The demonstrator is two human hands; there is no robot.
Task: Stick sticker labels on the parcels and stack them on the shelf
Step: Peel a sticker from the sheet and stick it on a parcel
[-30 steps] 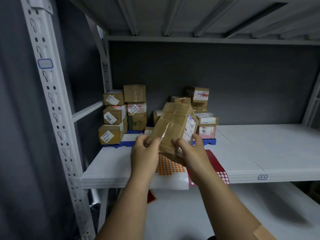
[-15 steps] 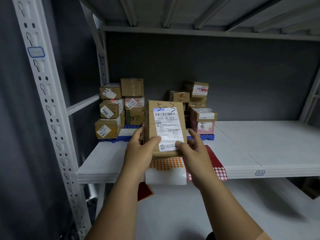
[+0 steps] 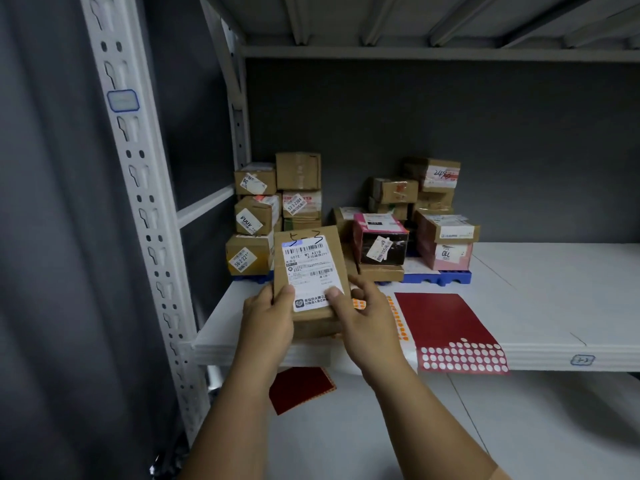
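- While both hands grip it, the parcel [image 3: 309, 271] stands tilted above the near left edge of the shelf [image 3: 540, 299], its white shipping label facing the camera.
- The left hand [image 3: 268, 315] curls round its lower left edge, thumb on the front; the right hand [image 3: 360, 315] pinches the lower right corner.
- It looks light and stiff, though its taped cardboard may be slick; holding the side edges keeps the face free.
- Sticker sheets [image 3: 446, 327] lie just right of it.

Stacked brown cardboard parcels [image 3: 277, 209] crowd the white metal shelf's [image 3: 554, 289] back-left corner; its right half lies bare.
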